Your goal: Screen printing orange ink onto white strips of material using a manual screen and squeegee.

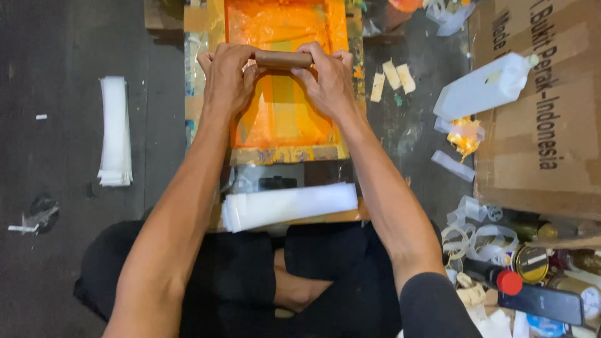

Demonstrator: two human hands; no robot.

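I see open dark floor [56,250] to my left, broken only by one stack of white strips [115,131]. To my right it is crowded — a cardboard box [538,112], white bottle [485,87] and tins [532,263] block the way.

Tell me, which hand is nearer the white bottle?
Right. The right hand grips the wooden handle closer to the white bottle; the left hand is farther away.

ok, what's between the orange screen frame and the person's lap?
In the head view, a stack of white strips lies crosswise on a wooden board edge, between the orange screen frame and the lap.
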